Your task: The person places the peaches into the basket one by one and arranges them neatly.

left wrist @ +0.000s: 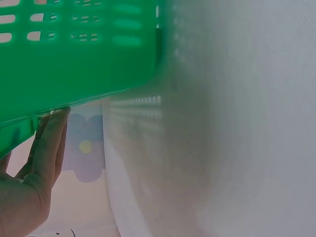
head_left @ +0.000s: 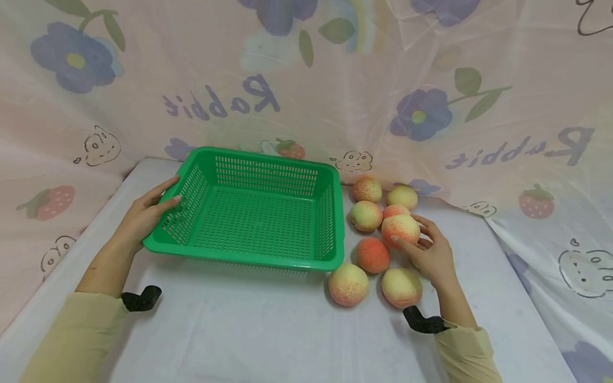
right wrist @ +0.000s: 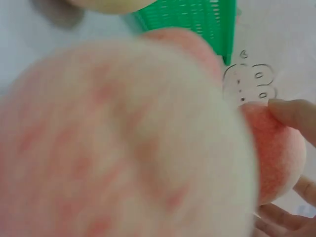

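Note:
A green slatted plastic basket (head_left: 256,223) stands in the middle-left of the head view with nothing in it. My left hand (head_left: 146,213) holds its left rim, thumb over the edge; in the left wrist view that hand (left wrist: 34,177) lies along the rim. A red and pale yellow peach (head_left: 401,229) sits between the thumb and fingers of my right hand (head_left: 433,252). The right wrist view shows the same peach (right wrist: 277,153) beside the fingers (right wrist: 296,116), while a large blurred peach (right wrist: 128,143) covers much of the frame.
Several other peaches lie right of the basket: a speckled one (head_left: 367,190), a yellow one (head_left: 402,197), a greenish one (head_left: 366,216), a red one (head_left: 372,255) and two nearer ones. A white cloth (head_left: 230,330) covers the table. Printed fabric (head_left: 335,101) hangs behind.

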A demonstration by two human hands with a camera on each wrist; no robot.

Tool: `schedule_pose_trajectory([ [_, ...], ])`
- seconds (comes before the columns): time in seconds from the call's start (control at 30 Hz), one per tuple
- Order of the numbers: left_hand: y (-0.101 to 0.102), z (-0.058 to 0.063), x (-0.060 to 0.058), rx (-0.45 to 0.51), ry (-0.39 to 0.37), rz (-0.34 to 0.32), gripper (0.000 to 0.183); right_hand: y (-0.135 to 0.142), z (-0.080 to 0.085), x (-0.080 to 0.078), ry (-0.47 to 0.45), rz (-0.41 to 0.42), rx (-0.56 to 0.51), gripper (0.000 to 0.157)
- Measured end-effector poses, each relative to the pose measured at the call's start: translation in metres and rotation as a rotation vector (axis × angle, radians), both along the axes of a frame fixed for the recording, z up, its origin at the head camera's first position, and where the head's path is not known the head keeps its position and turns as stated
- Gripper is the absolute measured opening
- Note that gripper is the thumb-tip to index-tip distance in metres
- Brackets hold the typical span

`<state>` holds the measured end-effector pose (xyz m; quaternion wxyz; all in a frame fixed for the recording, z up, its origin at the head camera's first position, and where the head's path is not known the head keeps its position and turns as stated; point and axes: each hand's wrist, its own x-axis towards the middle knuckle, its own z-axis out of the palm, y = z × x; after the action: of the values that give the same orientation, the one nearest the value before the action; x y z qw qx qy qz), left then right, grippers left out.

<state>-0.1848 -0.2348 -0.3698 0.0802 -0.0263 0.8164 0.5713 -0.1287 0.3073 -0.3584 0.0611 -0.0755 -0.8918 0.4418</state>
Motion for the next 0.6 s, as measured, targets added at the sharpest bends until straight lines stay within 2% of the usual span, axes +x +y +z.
schedule_pose_trajectory([
  [0.2, 0.001, 0.002, 0.002, -0.009, 0.008, 0.003, 0.063, -0.009, 0.011, -0.007, 0.030, -0.020, -0.006, 0.071],
  [0.33, 0.002, 0.002, 0.003, -0.023, 0.022, 0.010, 0.063, -0.017, 0.017, -0.012, 0.057, 0.000, -0.037, 0.070],
  [0.6, 0.001, 0.002, 0.002, -0.021, 0.020, 0.011, 0.063, -0.039, 0.031, -0.028, 0.091, 0.059, -0.175, 0.066],
])
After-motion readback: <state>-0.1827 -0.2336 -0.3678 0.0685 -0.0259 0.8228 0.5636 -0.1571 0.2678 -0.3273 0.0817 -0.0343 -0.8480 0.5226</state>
